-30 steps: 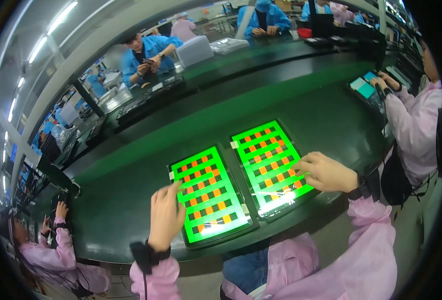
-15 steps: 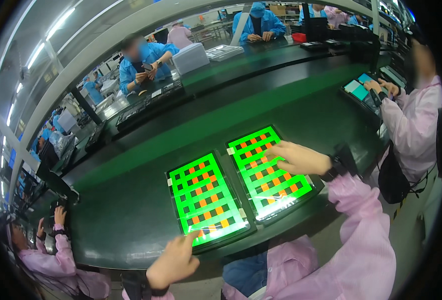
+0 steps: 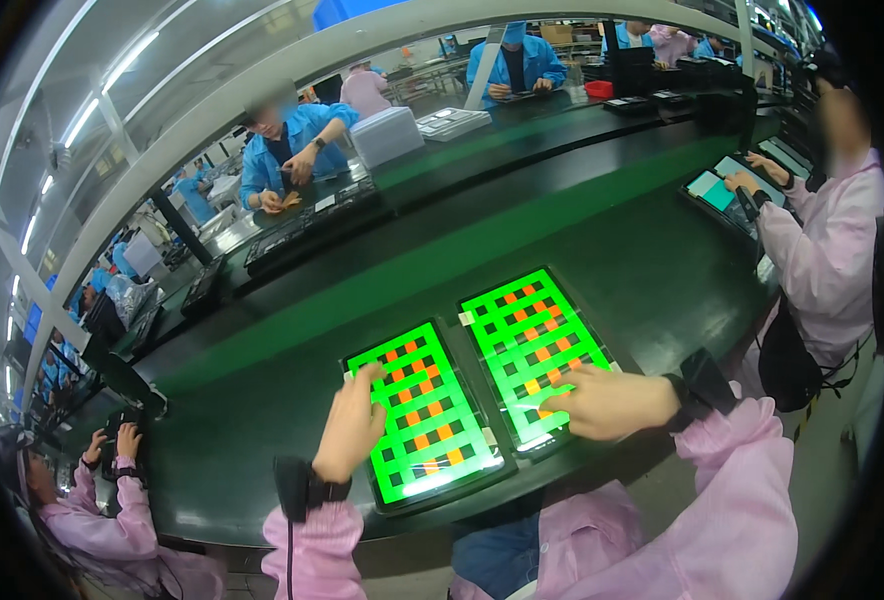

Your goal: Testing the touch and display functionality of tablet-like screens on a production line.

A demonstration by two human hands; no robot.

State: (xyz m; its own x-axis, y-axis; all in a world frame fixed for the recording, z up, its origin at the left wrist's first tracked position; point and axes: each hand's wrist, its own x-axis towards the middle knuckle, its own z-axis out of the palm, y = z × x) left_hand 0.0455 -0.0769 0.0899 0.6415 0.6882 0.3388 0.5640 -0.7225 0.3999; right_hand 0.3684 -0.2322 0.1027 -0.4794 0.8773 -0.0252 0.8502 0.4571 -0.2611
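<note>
Orange squares (image 3: 436, 409) suggest part-worked left tablet (image 3: 427, 425) and right tablet (image 3: 524, 352); left hand (image 3: 349, 425), right hand (image 3: 612, 402) empty, loosely curled, contact unclear.

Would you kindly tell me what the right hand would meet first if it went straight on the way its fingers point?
The right hand would probably meet the right tablet first: its fingers bend over that screen, though contact is unclear. Skimming leftward, it would likely reach the left tablet next.

Wide room on the tabletop (image 3: 242, 420) left of the left tablet (image 3: 427, 415), and beyond it toward the far edge! Beside the right tablet (image 3: 527, 345), just a slim strip; left hand (image 3: 350, 425) and right hand (image 3: 612, 402) block both screens.
</note>
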